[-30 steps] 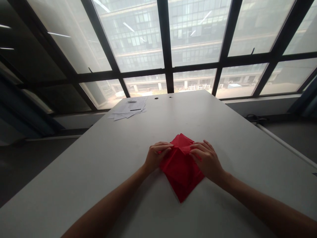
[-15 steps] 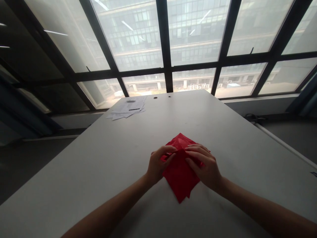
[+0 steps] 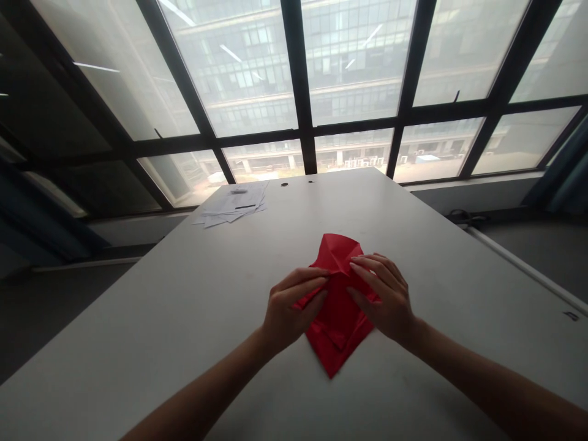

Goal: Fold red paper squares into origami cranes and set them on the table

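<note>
Perhaps for steadiness, the left hand [image 3: 290,308] pinches the red paper [image 3: 339,313], lower centre; the right hand [image 3: 389,301] touches it, fingers apart.

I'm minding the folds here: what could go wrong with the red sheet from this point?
The left hand and right hand both have fingers on the red sheet near its creased middle, so an uneven pull might skew the crease or tear it. The near tip extends on the table with no hand on it, so the sheet could swivel.
</note>
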A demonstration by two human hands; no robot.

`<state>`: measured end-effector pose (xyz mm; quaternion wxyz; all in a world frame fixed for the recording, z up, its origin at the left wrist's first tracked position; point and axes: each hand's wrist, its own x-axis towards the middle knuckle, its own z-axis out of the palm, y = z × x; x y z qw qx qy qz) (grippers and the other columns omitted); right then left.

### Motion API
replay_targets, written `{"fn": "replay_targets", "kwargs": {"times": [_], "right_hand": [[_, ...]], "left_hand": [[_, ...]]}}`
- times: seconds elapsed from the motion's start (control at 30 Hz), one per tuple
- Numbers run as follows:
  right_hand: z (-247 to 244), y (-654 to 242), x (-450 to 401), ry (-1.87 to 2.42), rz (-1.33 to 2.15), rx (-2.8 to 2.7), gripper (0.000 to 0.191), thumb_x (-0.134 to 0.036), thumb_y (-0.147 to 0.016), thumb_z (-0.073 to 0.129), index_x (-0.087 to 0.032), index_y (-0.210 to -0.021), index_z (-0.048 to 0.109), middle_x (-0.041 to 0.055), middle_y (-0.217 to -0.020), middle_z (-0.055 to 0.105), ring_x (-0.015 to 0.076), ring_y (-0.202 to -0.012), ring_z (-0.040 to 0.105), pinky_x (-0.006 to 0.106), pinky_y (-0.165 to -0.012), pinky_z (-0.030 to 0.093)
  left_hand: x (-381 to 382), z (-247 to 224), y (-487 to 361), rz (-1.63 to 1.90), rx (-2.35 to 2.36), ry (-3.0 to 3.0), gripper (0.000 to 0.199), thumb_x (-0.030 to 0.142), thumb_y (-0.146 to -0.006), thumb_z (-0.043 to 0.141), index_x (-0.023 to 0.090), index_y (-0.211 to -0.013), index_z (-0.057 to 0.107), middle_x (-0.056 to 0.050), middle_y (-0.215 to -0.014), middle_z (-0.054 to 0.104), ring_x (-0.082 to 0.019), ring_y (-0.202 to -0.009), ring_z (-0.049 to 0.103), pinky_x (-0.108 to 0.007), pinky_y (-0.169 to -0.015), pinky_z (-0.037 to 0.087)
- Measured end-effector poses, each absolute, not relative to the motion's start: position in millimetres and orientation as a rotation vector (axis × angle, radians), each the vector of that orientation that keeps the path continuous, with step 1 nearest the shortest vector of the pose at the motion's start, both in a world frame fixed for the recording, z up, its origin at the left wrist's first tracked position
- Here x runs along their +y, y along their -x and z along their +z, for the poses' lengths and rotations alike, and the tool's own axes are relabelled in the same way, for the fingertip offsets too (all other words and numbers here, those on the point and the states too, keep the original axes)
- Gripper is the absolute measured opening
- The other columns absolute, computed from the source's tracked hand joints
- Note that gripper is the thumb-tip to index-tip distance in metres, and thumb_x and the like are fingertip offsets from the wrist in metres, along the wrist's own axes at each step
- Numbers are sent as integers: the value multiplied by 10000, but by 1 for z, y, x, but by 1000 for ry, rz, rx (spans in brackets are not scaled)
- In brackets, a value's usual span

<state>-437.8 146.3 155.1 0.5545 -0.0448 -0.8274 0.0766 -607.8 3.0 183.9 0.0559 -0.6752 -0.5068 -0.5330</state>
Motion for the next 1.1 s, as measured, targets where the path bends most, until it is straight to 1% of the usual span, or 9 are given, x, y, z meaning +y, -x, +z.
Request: {"fn": "replay_targets", "kwargs": {"times": [0.13,0.27,0.4,0.5,0.57,0.63,0.73,0.9,1.1], "right_hand": [[150,439,147,162,209,-1986,409,-150,-857,668,-274,-1246,644,68,-1196,712,263,-1134,642,510,-1036,470],[147,437,146,167,233,-2091,403,-158,-895,611,-303,-1270,636,38,-1255,690,267,-1202,617,543,-1119,384],[145,441,144,226,324,-2102,512,-265,-897,639,-283,-1397,533,78,-1433,553,303,-1351,481,565,-1169,305],[141,447,141,379,656,-1955,587,-393,-899,632,-243,-1442,469,129,-1499,465,319,-1387,425,547,-1139,363],[139,451,138,521,1032,-1759,558,-459,-909,603,-216,-1400,497,158,-1432,521,317,-1307,513,508,-1042,478],[138,454,137,605,1435,-1556,535,-509,-909,590,-203,-1343,530,158,-1295,625,302,-1153,628,464,-917,560],[140,454,135,581,1836,-1329,599,-514,-862,660,-227,-1363,500,118,-1127,714,270,-953,708,417,-791,595],[146,453,136,542,1951,-1177,766,-413,-749,806,-260,-1412,455,52,-946,758,229,-818,719,379,-752,597],[144,453,138,522,1999,-1162,795,-413,-787,777,-256,-1464,392,31,-889,748,215,-809,710,381,-765,596]], "left_hand": [[5,175,611,-1587,-1526,1985,274,81,-870,652,243,-1074,739,-75,-1104,718,-204,-1011,684,-354,-865,601],[4,171,613,-1591,-1551,1968,273,108,-878,647,251,-1092,739,-78,-1135,709,-222,-1047,674,-384,-897,597],[3,170,609,-1672,-1604,1869,270,123,-880,653,261,-1092,747,-69,-1132,708,-216,-1033,676,-368,-894,590],[3,166,607,-1783,-1730,1791,234,149,-888,659,254,-1071,758,-68,-1125,707,-208,-1018,675,-348,-888,580],[5,161,609,-1864,-1810,1737,203,180,-891,666,250,-1054,765,-67,-1119,707,-208,-1014,670,-342,-887,573],[8,156,611,-1934,-1852,1668,186,210,-890,673,247,-1045,770,-65,-1112,707,-207,-1013,665,-338,-891,567],[12,147,614,-2008,-1896,1600,178,241,-893,673,246,-1040,773,-61,-1108,706,-203,-1013,658,-327,-889,562],[14,141,614,-2010,-1958,1563,179,277,-888,677,240,-1033,776,-63,-1117,706,-214,-1029,652,-339,-909,552],[15,140,612,-2060,-1967,1528,190,294,-885,679,234,-1037,775,-70,-1108,707,-214,-1019,657,-337,-891,556]]}}
